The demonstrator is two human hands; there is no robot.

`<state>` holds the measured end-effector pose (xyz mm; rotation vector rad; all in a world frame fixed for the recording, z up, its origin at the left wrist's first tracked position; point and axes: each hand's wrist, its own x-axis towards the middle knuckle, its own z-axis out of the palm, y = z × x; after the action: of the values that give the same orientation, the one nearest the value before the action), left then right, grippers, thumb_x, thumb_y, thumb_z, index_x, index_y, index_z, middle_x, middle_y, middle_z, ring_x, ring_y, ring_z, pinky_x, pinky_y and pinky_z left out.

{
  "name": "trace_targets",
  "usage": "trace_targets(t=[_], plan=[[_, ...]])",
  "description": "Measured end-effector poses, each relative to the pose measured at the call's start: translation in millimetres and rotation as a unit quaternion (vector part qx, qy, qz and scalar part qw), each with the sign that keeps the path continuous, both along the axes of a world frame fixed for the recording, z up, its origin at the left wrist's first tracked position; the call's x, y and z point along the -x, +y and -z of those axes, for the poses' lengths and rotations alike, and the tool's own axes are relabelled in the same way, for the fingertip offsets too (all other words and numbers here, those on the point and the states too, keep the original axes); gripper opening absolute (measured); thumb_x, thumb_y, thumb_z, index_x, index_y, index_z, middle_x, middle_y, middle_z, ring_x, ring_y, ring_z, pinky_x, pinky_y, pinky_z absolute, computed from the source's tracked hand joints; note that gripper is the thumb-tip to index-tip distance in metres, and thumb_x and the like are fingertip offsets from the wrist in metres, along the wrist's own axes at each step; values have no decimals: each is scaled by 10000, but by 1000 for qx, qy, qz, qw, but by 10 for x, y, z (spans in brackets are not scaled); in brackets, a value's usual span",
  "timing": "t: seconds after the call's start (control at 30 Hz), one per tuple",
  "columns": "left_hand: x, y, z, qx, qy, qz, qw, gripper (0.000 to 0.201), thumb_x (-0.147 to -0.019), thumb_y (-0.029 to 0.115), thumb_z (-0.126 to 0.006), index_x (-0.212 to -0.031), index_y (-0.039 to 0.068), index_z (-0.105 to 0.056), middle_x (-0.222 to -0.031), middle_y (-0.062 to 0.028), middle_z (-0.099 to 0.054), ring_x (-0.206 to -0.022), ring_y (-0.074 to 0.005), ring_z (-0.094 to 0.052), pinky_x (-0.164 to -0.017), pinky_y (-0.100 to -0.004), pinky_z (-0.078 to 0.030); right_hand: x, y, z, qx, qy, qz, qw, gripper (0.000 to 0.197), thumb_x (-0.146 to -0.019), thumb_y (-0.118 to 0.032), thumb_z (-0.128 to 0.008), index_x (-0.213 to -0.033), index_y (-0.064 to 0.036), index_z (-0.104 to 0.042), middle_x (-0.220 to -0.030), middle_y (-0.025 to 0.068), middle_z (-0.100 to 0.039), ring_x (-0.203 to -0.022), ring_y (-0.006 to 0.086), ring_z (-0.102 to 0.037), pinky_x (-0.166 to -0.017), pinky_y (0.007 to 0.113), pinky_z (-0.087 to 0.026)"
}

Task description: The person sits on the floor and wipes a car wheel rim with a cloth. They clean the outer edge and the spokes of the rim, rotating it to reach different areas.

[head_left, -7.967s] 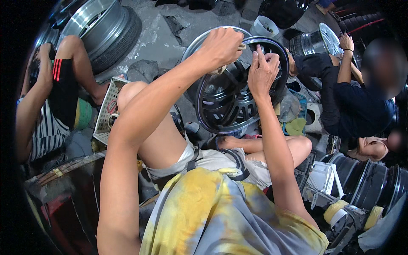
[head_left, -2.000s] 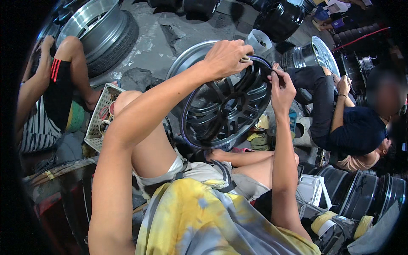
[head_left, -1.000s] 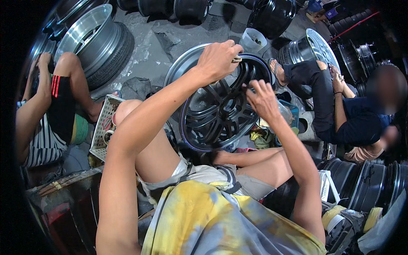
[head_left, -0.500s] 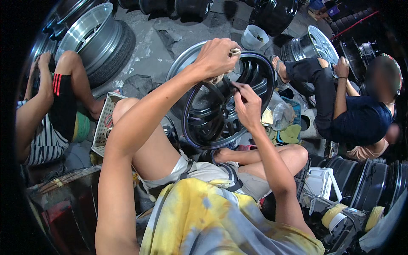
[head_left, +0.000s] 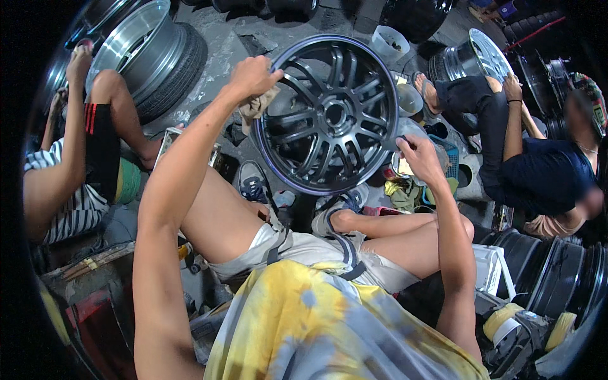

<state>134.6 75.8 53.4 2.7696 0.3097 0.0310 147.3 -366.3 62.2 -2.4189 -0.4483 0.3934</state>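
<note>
A dark grey multi-spoke wheel rim (head_left: 347, 120) stands in front of me, its face toward me. My left hand (head_left: 253, 79) is closed at its upper left edge, with a crumpled beige cloth (head_left: 256, 106) hanging below the fingers. Whether those fingers also grip the rim's lip I cannot tell. At the right edge of the rim, my right hand (head_left: 419, 157) pinches a small dark flat piece (head_left: 391, 144), its material unclear. The rim's lower edge is above my shoes (head_left: 253, 180).
A rim with a tyre (head_left: 142, 63) lies at far left beside a seated person (head_left: 63, 177). On the right another person (head_left: 538, 177) handles a silver rim (head_left: 487, 54). A white bucket (head_left: 387, 44) and a blue basket (head_left: 448, 152) stand beyond my right hand. Black rims (head_left: 551, 266) line the right.
The rim has turned from a tilt to face me more squarely. My left hand has moved left and slightly down with the cloth; my right hand has shifted right, from the spokes to the edge.
</note>
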Motion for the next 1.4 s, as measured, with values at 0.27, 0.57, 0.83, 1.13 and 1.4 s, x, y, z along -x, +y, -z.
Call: trace_targets(t=[0.27, 0.57, 0.83, 1.13, 1.4], plan=[[-34, 471, 706, -22, 136, -146, 980, 545, -955, 461, -636, -1216, -6, -744, -1260, -286, -711, -1203, -449, -680, -1029, -520, -538, 75, -263, 676, 66, 49, 77, 994, 347, -1006, -285, -627, -945, 43, -720, -716, 63, -673, -646, 139, -620, -624, 333, -494], [251, 481, 785, -138, 328, 27, 934, 398, -910, 188, -641, -1261, 18, -720, -1302, -249, -706, -1217, -408, -688, -1017, -490, -564, 22, -63, 702, -128, 249, 130, 951, 257, -1041, -219, -674, -1169, -16, -766, -720, -3, -626, -590, 67, -553, -543, 244, -462], [170, -188, -417, 26, 86, 135, 987, 472, -936, 416, -695, -1225, 47, -757, -1151, -267, -743, -1090, -404, -726, -979, -469, -576, 690, 481, 839, -54, -92, -169, 980, 199, -875, -40, -694, -1043, 16, -786, -1011, 188, -725, -962, 365, -690, -904, 430, -558], [149, -373, -461, 8, 127, 167, 978, 458, -896, 390, -763, -1199, 47, -775, -1128, -260, -756, -1032, -408, -744, -916, -461, -593, 1182, 1416, 1144, -1, -89, -226, 970, 198, -870, -152, -730, -999, -15, -793, -1019, 194, -724, -936, 385, -609, -860, 478, -523], [147, -176, -487, -12, 77, 178, 981, 436, -886, 365, -791, -1150, 18, -785, -1069, -234, -774, -1001, -362, -761, -894, -433, -599, 1001, 1254, 1027, 98, -109, -285, 947, 190, -907, -196, -709, -998, -48, -787, -998, 178, -721, -946, 408, -613, -873, 498, -509]])
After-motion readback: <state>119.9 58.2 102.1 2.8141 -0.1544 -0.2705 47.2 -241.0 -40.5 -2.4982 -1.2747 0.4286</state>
